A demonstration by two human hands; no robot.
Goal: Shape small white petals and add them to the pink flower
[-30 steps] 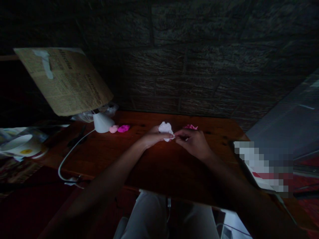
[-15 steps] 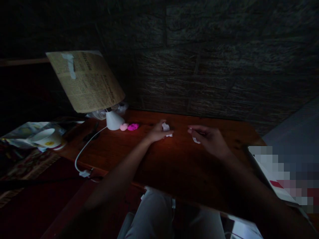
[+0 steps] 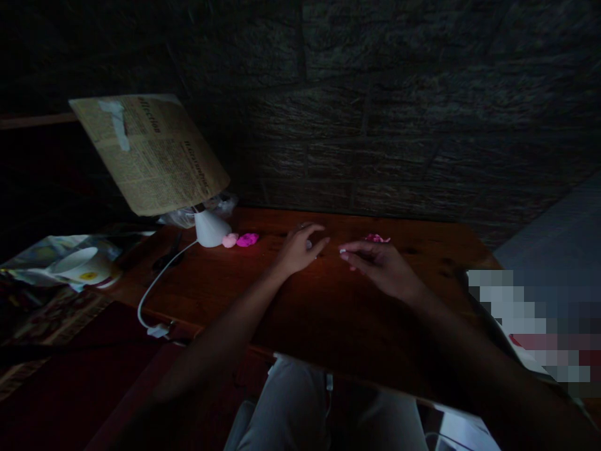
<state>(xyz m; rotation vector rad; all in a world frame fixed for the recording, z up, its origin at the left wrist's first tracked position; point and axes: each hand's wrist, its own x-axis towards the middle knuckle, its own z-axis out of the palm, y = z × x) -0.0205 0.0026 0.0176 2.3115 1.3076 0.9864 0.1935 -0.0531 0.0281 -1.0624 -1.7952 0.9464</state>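
Left hand (image 3: 300, 248): cupped on tabletop (image 3: 282, 307) over small white lump (image 3: 308, 245), likely soft, light; pinch sides. Right hand (image 3: 380, 266): fingers loosely curled, contents unclear

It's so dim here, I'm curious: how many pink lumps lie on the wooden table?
3: a pale pink lump and a magenta lump beside the lamp base, and a pink piece beyond the right hand. More may be hidden.
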